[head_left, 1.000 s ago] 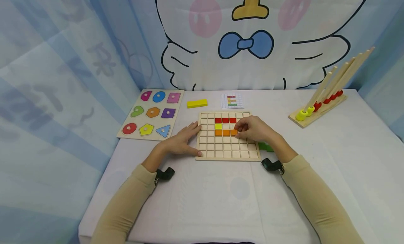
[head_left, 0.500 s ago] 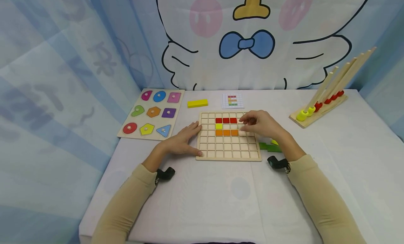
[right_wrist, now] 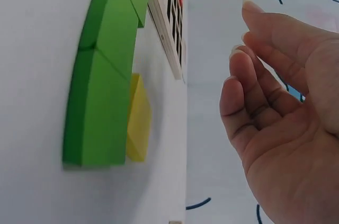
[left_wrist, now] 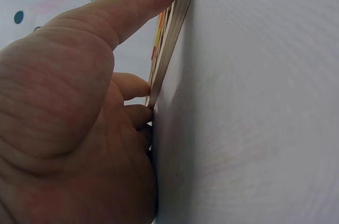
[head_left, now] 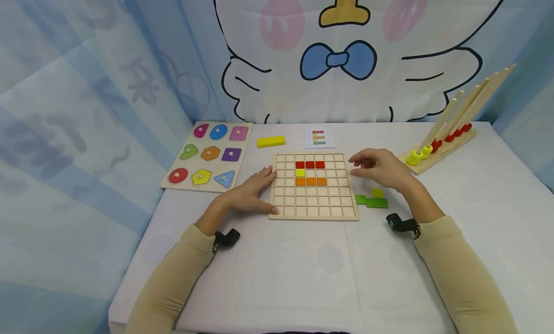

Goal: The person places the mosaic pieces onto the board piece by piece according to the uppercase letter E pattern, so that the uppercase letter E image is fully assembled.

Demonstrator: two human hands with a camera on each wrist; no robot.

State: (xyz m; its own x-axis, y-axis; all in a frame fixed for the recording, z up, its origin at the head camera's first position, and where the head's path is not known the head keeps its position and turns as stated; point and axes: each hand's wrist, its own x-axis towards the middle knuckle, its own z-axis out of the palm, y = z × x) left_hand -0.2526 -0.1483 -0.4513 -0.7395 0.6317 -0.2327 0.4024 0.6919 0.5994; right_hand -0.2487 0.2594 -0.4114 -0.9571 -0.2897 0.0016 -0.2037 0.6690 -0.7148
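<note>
A wooden grid board [head_left: 313,199] lies on the table. In its cells sit a row of red squares [head_left: 309,165], one yellow square [head_left: 300,172] and a row of orange squares [head_left: 310,181]. My left hand [head_left: 251,192] rests against the board's left side, thumb and fingers spread along the edge; the left wrist view has the thumb [left_wrist: 132,7] on the rim. Off the board's right edge hovers my right hand [head_left: 381,168], fingers loosely bent and holding nothing. Below it lie green blocks [head_left: 376,203] and a yellow block [head_left: 378,192], seen large in the right wrist view.
A shape puzzle board [head_left: 199,154] with knobbed pieces lies at the back left. Behind the grid are a yellow bar [head_left: 270,142] and a small pattern card [head_left: 319,138]. At the right stands a wooden peg stand [head_left: 441,151] with yellow and red beads.
My right hand has come away from the end of the orange row and moved right, off the board, uncovering the green and yellow blocks. The left hand has stayed in place.
</note>
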